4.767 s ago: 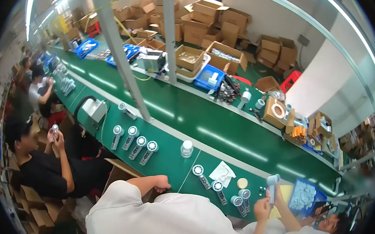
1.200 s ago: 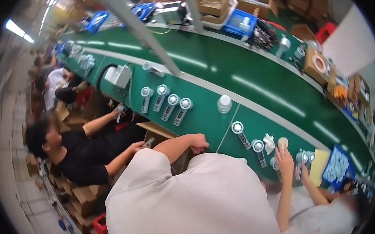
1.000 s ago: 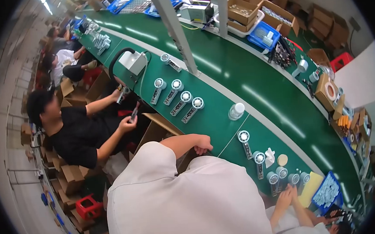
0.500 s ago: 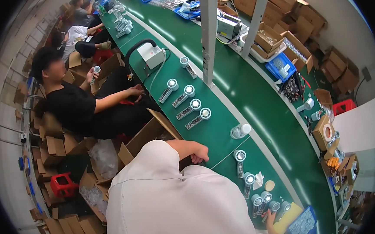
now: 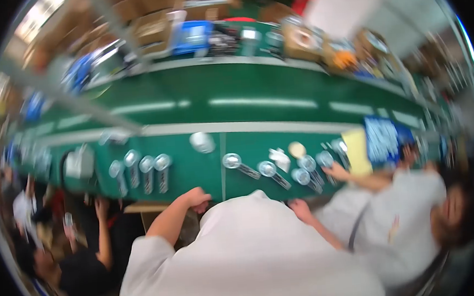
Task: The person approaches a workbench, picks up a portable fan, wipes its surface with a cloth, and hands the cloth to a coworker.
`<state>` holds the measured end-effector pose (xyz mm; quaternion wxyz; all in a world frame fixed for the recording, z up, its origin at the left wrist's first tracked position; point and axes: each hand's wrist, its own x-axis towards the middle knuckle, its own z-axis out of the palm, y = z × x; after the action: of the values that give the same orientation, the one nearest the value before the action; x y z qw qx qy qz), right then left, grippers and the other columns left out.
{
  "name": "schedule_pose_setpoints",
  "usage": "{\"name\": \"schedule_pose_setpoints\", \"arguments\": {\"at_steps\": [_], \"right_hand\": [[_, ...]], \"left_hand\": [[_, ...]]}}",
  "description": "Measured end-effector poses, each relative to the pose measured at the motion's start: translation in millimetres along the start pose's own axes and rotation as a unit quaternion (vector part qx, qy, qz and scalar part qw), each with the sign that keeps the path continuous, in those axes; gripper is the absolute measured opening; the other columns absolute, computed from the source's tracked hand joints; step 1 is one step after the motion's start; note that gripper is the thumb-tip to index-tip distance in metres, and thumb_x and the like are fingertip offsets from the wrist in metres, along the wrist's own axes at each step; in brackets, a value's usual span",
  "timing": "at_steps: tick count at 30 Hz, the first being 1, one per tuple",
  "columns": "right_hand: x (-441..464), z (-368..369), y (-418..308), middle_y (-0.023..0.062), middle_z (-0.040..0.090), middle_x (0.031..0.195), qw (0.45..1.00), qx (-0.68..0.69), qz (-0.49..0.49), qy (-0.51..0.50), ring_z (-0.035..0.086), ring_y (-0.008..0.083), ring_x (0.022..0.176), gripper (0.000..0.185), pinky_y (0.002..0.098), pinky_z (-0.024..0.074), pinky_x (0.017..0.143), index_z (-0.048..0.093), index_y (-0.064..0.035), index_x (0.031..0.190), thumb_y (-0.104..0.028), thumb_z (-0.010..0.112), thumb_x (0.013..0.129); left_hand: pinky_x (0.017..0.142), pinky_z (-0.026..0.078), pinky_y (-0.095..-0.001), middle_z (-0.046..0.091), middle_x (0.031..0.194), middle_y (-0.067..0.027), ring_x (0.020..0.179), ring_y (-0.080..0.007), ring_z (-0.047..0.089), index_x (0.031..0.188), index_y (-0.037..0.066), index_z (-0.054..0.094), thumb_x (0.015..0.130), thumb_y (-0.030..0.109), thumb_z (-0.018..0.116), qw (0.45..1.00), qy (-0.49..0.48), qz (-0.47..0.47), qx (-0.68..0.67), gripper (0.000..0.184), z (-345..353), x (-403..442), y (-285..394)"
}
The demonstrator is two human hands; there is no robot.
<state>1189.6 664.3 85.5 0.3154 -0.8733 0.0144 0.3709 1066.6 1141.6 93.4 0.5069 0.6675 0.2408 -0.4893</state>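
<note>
My left hand (image 5: 199, 199) rests at the bench's near edge with its fingers curled in; whatever they may hold is hidden. Low at the same edge, partly behind my shirt, is my right hand (image 5: 303, 209), its fingers smeared by motion. Between and beyond the hands lie what look like handheld fans, with round heads and long handles. One fan (image 5: 241, 165) and a second fan (image 5: 273, 174) slant in front of me. Several more stand in a row to the left, including a fan (image 5: 163, 172). A white-lidded jar (image 5: 202, 142) sits farther back.
At right, a co-worker's hand (image 5: 335, 171) touches a fan in a cluster beside a yellow sheet (image 5: 357, 150) and a blue tray (image 5: 382, 140). A white machine (image 5: 78, 163) stands left, near another seated person. A grey post (image 5: 74, 101) crosses the upper left.
My view has swung to the right, blurring the scene. My right forearm and the co-worker at right now show. My left hand stays curled at the bench edge.
</note>
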Motion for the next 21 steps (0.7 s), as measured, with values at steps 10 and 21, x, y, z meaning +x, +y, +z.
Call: {"name": "schedule_pose_setpoints", "arguments": {"at_steps": [10,21], "right_hand": [[-5,24,26,0.0163,0.073,0.093,0.995,-0.004,0.092,0.031,0.065,0.0357,0.084,0.029,0.0415,0.0524,0.080,0.073,-0.0012,0.089,-0.028,0.063,0.084],[-3,32,32,0.0159,0.073,0.092,0.994,-0.003,0.103,0.041,0.066,0.0333,0.085,0.024,0.0406,0.0530,0.082,0.074,-0.0031,0.086,-0.025,0.066,0.084]], "left_hand": [[0.048,0.050,-0.0288,0.068,0.064,-0.0147,0.047,-0.0246,0.062,0.075,-0.006,0.070,0.092,0.026,0.057,0.997,0.055,-0.036,0.027,0.038,11,-41,59],[0.048,0.049,-0.0290,0.067,0.062,-0.0132,0.048,-0.0236,0.061,0.075,-0.005,0.071,0.093,0.027,0.057,0.996,0.070,-0.045,0.013,0.039,14,-39,57]]}}
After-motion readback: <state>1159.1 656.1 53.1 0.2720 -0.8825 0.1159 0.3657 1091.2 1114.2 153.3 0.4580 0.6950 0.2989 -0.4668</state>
